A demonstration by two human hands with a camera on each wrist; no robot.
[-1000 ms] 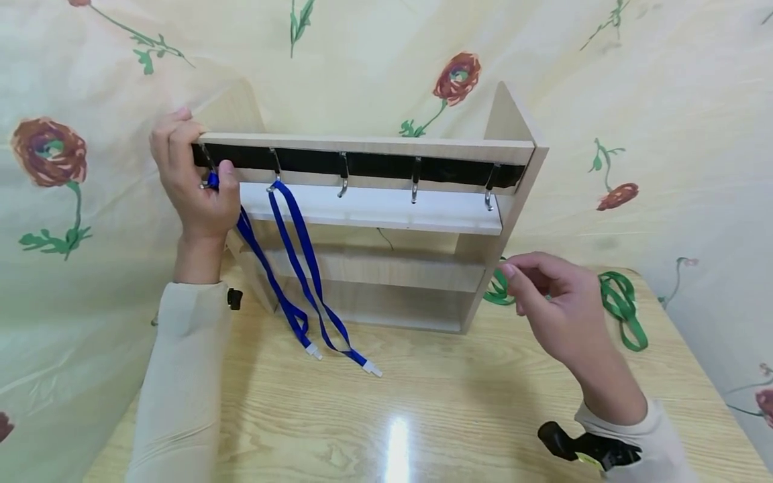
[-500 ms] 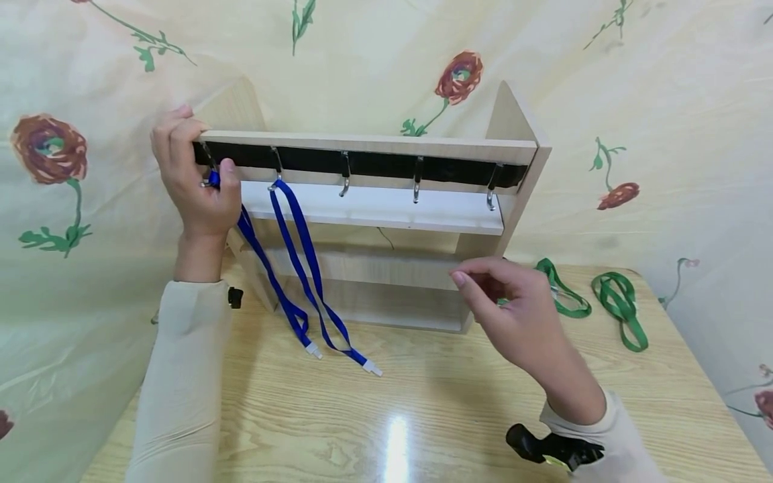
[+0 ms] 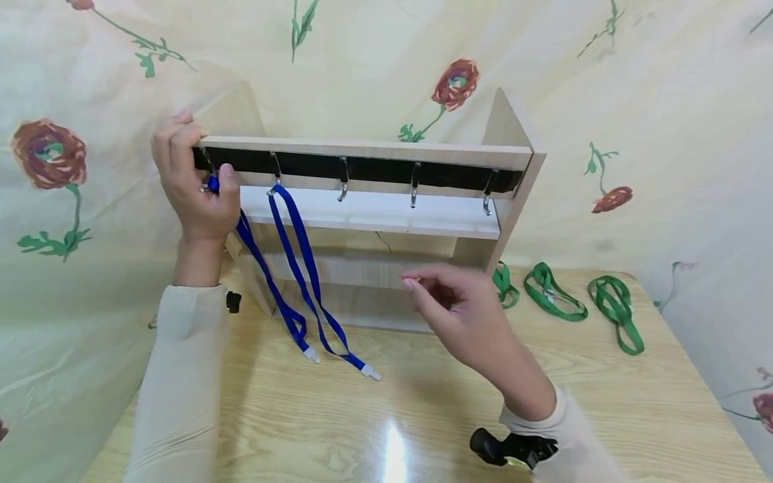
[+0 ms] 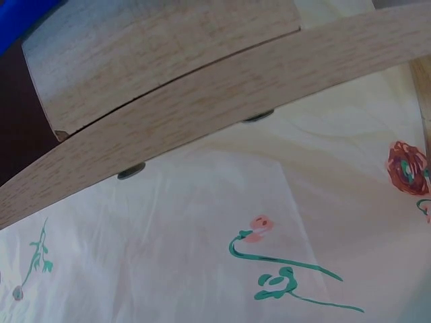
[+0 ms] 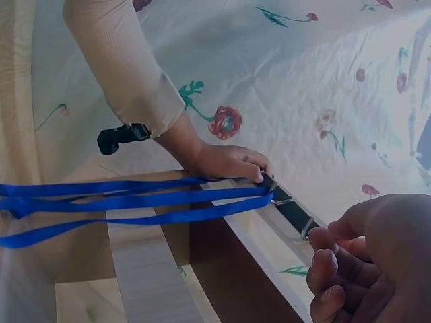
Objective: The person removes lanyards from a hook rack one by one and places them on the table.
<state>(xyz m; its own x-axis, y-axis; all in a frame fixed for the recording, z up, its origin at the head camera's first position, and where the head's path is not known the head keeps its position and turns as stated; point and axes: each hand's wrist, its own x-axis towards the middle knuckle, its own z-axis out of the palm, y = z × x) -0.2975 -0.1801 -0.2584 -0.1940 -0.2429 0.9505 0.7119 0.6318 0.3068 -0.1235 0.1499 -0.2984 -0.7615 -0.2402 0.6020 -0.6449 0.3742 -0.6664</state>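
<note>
My left hand (image 3: 196, 178) grips the left end of a pale wooden hook rack (image 3: 374, 145), fingers over the top, thumb in front. One blue lanyard (image 3: 266, 261) hangs from the leftmost hook, partly hidden by that hand. A second blue lanyard (image 3: 304, 248) loops over the neighbouring hook (image 3: 276, 168); both trail down to white clips near the table. My right hand (image 3: 465, 315) is before the rack's lower right, fingers loosely curled, with nothing visible in it. In the right wrist view, its fingers (image 5: 324, 269) are apart from the blue straps (image 5: 168, 200).
Three green lanyards (image 3: 617, 312) lie coiled on the wood-grain table (image 3: 362, 416) to the rack's right, the nearest partly behind my right hand. Three bare hooks (image 3: 414, 184) line the black strip. A flower-patterned sheet (image 3: 362, 80) covers the wall behind.
My right hand has moved left from the green lanyards to in front of the rack, bringing the lanyards into fuller view. The left hand and blue lanyards stay in place.
</note>
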